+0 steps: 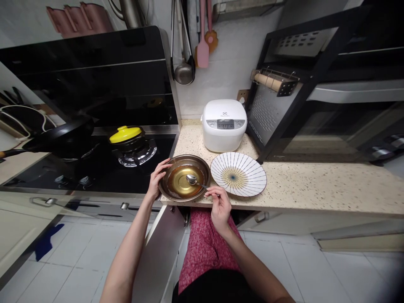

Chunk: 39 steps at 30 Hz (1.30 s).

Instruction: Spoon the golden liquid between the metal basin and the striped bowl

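Slanting over the inside of the metal bowl [203,168], the spoon [191,179] has its long axis running mostly left to right, the handle end slightly nearer the person. Its rounded tip points left and a little away from the body; the handle slopes right, over the near right rim, into the right hand [219,205], whose thumb and fingers pinch it. Whether the tip touches the yellowish-brown liquid [176,185] is unclear. The left hand [156,179] grips the bowl's left rim. The bowl stands on the worktop [315,185] at its front edge, beside the hob [164,145]. Just to its right lies a striped plate [252,176], with a white rice cooker [224,138] behind.
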{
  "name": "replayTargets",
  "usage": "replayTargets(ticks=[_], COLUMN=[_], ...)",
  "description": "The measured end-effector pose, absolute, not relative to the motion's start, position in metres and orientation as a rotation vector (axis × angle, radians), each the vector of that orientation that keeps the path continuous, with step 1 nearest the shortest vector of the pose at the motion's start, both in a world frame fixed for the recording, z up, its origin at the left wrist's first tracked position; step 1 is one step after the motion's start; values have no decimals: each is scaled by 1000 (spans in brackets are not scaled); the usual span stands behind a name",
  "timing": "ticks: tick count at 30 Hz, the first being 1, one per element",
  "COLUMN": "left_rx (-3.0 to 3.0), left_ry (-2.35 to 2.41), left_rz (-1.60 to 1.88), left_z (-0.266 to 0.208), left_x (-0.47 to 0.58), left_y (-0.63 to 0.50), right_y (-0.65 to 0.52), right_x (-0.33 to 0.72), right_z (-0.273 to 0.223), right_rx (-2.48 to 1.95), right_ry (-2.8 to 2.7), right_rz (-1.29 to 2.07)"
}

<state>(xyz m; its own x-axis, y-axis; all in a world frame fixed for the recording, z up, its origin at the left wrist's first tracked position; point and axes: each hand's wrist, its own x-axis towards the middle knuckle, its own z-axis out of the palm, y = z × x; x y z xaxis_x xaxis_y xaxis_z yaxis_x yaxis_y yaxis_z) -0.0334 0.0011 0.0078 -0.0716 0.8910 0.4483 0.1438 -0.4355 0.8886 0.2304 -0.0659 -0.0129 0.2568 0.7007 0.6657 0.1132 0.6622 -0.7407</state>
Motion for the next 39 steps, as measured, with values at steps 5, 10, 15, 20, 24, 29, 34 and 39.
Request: replayTargets(ticks=[5, 10, 15, 20, 24, 29, 34, 39], left_rx=[1581, 1579, 1571, 1569, 1565, 1565, 1560, 1556], left_ry=[1126, 1132, 1134, 1131, 1130, 1126, 1124, 1129], left_rz=[1578, 1572, 1579, 1580, 1583, 1586, 1589, 1585], left_z=[8, 9, 7, 6, 6, 6, 6, 8], left_x=[-33, -32, -33, -34, -33, -33, -33, -31], left_y=[1, 1, 2, 3, 2, 2, 3, 1], right_y=[-69, -70, -70, -65, -60, -56, -52, -50], right_x=[236, 246, 260, 274, 285, 296, 301, 305], right_z=[-6, 5, 13, 16, 15, 15, 11, 8], right_rx=[-762, -771, -786, -792, -817, -831, -732, -617], right_ry=[-1255, -1235, -1205, -1176, -1196, -1324, -1504, -1662], right_rz=[432, 397, 351, 268, 169, -11, -220, -350])
